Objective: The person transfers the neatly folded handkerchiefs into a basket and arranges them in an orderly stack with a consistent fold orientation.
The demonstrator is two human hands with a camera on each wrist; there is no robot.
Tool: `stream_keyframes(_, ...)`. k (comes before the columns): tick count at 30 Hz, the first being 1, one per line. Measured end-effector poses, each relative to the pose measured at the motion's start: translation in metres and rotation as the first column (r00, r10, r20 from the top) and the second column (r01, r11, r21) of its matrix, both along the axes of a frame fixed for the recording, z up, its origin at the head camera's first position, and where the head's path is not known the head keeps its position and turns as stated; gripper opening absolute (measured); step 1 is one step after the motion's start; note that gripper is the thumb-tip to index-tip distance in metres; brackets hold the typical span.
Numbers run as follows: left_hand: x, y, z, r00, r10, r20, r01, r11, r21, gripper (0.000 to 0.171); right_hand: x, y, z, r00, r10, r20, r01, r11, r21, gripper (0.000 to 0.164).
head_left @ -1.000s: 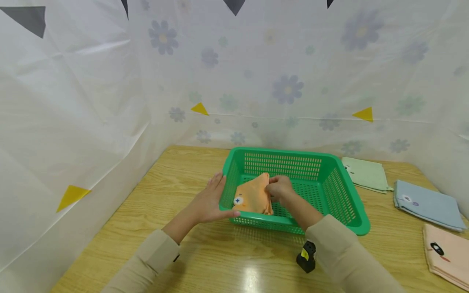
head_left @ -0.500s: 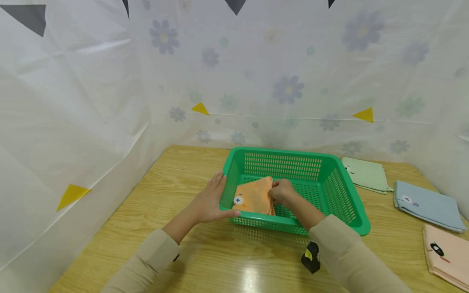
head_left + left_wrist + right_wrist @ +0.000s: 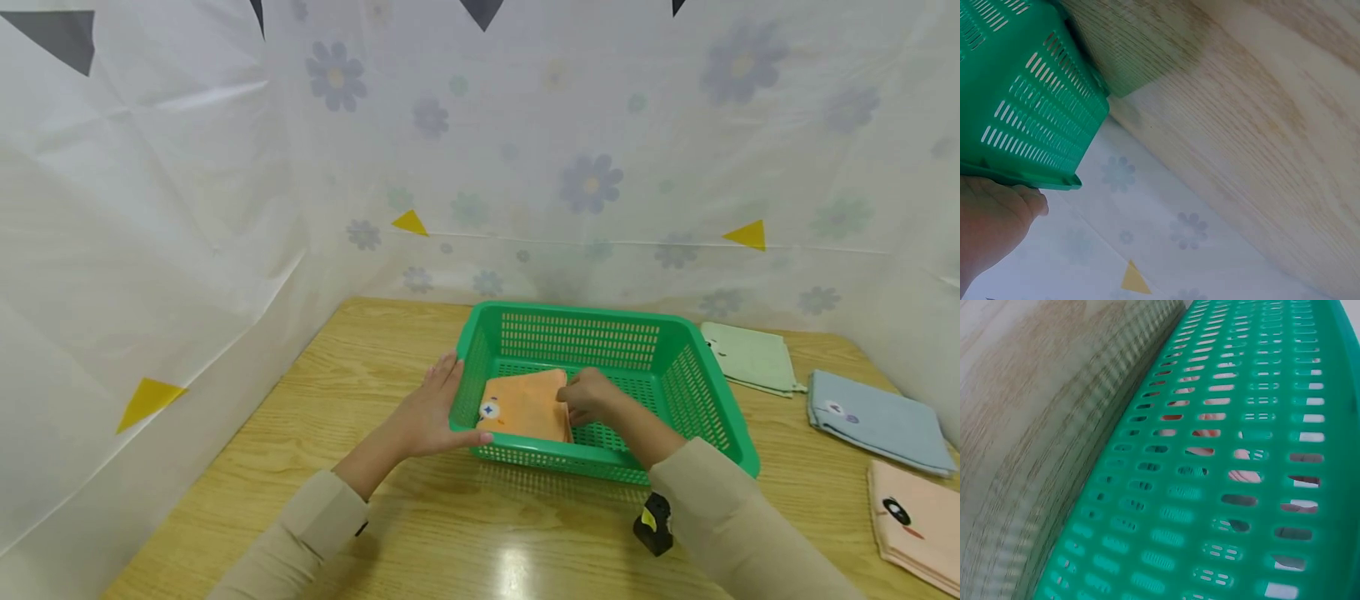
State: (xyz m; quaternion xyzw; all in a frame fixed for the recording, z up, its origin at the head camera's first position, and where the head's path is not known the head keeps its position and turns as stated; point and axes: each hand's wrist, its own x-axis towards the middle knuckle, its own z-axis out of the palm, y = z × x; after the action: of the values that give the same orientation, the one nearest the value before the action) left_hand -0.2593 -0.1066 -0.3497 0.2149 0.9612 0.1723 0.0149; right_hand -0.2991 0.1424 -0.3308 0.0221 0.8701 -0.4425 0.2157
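A folded orange hand towel (image 3: pixel 528 406) with a stitched cartoon face lies in the left part of a green plastic basket (image 3: pixel 592 312). My right hand (image 3: pixel 594 398) pinches the towel's right edge inside the basket; some of its fingertips are hidden. My left hand (image 3: pixel 427 417) rests on the basket's left end, its fingers straight along the side rim and the thumb on the front rim. In the left wrist view, the left hand (image 3: pixel 999 215) is against the rim of the basket (image 3: pixel 1035 100). Only the slotted wall of the basket (image 3: pixel 1210 450) fills most of the right wrist view.
On the table (image 3: pixel 360 333), to the basket's right, lie folded towels: a pale green one (image 3: pixel 750 358), a light blue one (image 3: pixel 877 421) and a pink one (image 3: pixel 918 521). A white flowered sheet (image 3: pixel 525 167) hangs behind. A black wrist device (image 3: pixel 654 525) hangs beneath the right sleeve.
My right hand has moved rightward and slightly down with the towel's edge, so the towel now lies flatter and wider in the basket. The left hand has stayed in place.
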Motion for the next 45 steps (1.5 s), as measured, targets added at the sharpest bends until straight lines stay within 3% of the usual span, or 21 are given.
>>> stream_keyframes(6,0.001,0.001,0.001,1.000,-0.004,-0.005,0.004,1.000,-0.002,0.109,0.002,0.007,0.001,0.999,0.027,-0.029,-0.026,0.999,0.030,0.047)
stream_keyframes(13,0.002,0.001,0.002,1.000,0.000,-0.014,0.000,1.000,-0.003,0.108,0.004,0.021,0.005,0.997,0.055,-0.048,-0.055,0.998,-0.005,0.043)
stream_keyframes(23,0.001,0.002,0.001,1.000,0.006,-0.007,-0.006,1.000,0.002,0.108,0.008,0.041,0.006,0.986,0.005,-0.165,-0.018,0.997,-0.078,0.039)
stream_keyframes(35,-0.002,0.001,0.001,1.000,-0.001,-0.016,0.001,1.000,0.000,0.112,0.008,0.054,0.016,0.972,-0.032,-0.233,0.020,0.998,-0.057,0.039)
stream_keyframes(45,0.000,0.001,0.000,1.000,0.007,-0.006,-0.007,1.000,-0.005,0.112,0.014,0.072,0.023,0.943,-0.034,-0.331,0.017,0.998,-0.055,0.041)
